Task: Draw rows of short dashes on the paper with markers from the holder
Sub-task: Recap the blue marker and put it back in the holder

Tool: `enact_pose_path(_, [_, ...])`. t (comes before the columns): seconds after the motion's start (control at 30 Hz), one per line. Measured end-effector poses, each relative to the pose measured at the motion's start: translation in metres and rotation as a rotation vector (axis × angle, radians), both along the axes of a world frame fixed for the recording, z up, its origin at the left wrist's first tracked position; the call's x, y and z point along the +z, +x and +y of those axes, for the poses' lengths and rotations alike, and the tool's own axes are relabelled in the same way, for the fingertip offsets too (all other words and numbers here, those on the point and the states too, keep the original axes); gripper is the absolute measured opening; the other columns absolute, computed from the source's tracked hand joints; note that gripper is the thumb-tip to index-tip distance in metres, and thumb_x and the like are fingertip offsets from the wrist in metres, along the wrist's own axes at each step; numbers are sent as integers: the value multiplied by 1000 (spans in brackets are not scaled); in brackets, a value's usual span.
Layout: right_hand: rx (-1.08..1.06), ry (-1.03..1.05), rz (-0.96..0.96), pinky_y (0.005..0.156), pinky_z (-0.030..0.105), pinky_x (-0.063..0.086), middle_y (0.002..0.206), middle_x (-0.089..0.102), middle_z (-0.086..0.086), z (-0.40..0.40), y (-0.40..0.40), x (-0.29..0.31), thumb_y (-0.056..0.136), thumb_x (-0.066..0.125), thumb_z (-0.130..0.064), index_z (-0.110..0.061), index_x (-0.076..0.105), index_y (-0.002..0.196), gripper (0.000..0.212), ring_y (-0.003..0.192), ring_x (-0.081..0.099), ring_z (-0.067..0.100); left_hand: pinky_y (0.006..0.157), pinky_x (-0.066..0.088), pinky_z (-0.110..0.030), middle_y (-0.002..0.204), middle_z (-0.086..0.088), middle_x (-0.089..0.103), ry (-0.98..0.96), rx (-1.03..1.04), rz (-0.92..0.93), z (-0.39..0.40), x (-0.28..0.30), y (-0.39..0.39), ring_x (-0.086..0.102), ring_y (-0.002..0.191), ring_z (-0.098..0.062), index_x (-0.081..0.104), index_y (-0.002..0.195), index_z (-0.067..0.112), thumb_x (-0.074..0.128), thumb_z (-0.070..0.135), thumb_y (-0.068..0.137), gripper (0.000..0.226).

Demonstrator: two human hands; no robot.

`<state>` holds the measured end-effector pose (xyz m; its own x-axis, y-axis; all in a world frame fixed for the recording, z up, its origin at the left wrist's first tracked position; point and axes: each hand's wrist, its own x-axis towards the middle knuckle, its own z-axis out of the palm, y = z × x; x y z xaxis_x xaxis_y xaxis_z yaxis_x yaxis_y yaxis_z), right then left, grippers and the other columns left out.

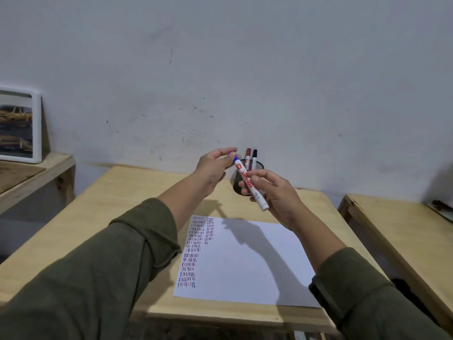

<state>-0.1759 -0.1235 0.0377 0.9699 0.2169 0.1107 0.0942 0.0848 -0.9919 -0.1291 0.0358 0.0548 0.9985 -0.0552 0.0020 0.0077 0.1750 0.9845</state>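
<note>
The bench (127,192) carries the paper (245,261) at lower centre, dashes filling only its left edge, with the mesh holder (239,185) behind it at mid-frame. Above them the right hand (272,192) grips a blue marker (250,184) while the left hand (215,165) has its fingers (231,154) pinched at the blue end, which looks like the cap. If the cap slips free it could drop and roll off, and a bare tip swung low could streak the paper or skin.

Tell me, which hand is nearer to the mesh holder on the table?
Right. The right hand, gripping the marker, overlaps the mesh holder in the view. The left hand pinches the marker's blue cap end beside the holder's left, above its rim.
</note>
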Motion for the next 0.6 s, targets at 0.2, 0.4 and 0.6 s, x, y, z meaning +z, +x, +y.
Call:
enact_pose_path(0.2, [-41,-106,-14,64,25,48,88,74,12,-19,49,-3,88,59,-2,-20,48,108,29,77,67,20,96,38,-26,112,-4,68,223,-41,-79,-15,7,44,57,107,-12,62,119,22,64,25,87,33])
enact_pose_path(0.4, [-238,-229,-122,63,24,54,83,69,10,-34,112,10,86,58,5,-40,22,142,80,72,67,14,89,41,-21,120,0,65,466,48,-67,-24,-10,96,58,114,-14,61,122,20,64,27,86,37])
enact_pose_path(0.6, [-387,-514,-233,64,31,57,123,53,7,-35,169,15,83,62,4,-50,14,142,93,90,62,20,110,36,-35,139,-2,54,770,54,-97,-36,-34,125,47,130,-21,53,133,18,63,33,86,50])
